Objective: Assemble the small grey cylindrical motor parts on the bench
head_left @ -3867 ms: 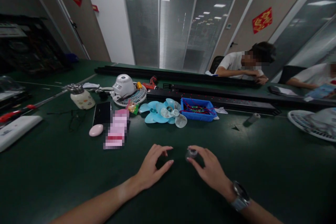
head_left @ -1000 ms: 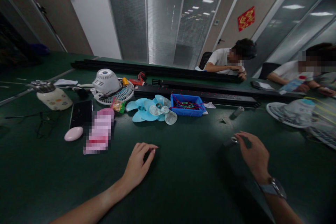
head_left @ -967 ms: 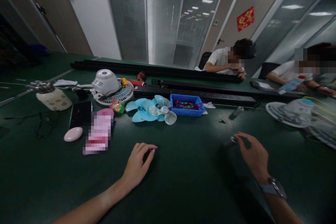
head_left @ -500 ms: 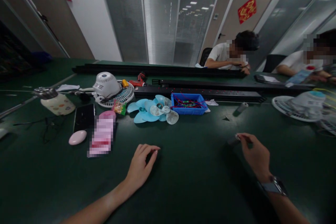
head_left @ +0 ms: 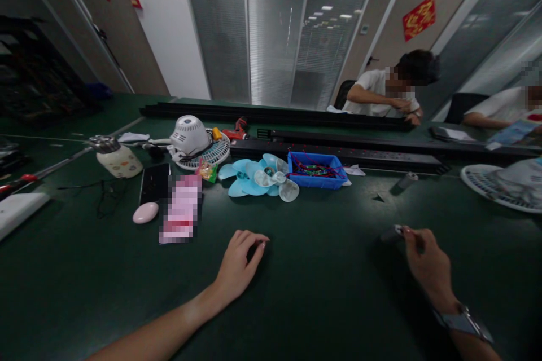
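You cannot read the gold lettering on the red poster or the blurred print on the pink packet. The small grey cylinder lies just left of your right hand, its end at the pinched fingertips; whether they grip it, you cannot tell. Your left hand, well apart, curls closed, thumb near index fingertip.

Part office, part workshop: glass panels with blinds line the back between two doors, and two people sit across the long green table, which carries a red drill, loose fan blades, black rails and a blue bin of coloured wires.
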Demonstrator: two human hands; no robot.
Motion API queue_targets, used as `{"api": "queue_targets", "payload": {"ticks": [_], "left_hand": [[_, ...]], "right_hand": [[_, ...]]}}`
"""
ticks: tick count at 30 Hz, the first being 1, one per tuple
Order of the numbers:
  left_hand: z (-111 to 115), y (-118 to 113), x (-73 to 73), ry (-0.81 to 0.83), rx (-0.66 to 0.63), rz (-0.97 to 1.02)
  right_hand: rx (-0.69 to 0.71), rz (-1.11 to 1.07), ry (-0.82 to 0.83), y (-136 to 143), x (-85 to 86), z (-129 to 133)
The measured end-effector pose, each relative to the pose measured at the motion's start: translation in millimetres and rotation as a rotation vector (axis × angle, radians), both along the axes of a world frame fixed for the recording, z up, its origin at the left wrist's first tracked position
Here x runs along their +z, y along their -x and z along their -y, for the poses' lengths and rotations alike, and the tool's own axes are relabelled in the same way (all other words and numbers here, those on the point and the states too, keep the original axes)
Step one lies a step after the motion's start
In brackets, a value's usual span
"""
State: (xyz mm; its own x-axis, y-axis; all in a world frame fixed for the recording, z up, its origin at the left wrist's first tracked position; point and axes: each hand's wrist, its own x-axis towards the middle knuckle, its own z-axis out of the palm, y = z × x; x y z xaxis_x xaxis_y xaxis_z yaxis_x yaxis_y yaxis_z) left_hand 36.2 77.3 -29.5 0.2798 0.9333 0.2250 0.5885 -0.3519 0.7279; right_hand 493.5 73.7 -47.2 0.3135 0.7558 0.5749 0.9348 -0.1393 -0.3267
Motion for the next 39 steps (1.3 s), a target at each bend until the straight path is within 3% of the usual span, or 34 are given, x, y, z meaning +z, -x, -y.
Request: {"api": "queue_targets", "payload": {"ticks": [6, 14, 22, 34, 39], "left_hand": [[0.3, -0.7, 2.4, -0.011, 0.002, -0.010], [-0.6, 0.2, -2.3, -0.003, -0.010, -0.018], [-0.6, 0.2, -0.6, 0.002, -0.012, -0.022], [-1.2, 0.2, -2.1, -0.013, -0.012, -0.035], [-2.3, 0.0, -1.3, -0.029, -0.020, -0.033]], "right_hand": [[-0.042, 0.051, 0.051, -4.6, 3.6, -0.5], [-0.019, 0.141, -0.076, 2.0, 15.8, 0.9], [0.001, 0.200, -0.160, 5.7, 13.7, 2.9], [0.187, 0.149, -0.221, 13.0, 19.3, 1.6], [0.168, 0.133, -0.211, 13.9, 18.0, 1.3]]}}
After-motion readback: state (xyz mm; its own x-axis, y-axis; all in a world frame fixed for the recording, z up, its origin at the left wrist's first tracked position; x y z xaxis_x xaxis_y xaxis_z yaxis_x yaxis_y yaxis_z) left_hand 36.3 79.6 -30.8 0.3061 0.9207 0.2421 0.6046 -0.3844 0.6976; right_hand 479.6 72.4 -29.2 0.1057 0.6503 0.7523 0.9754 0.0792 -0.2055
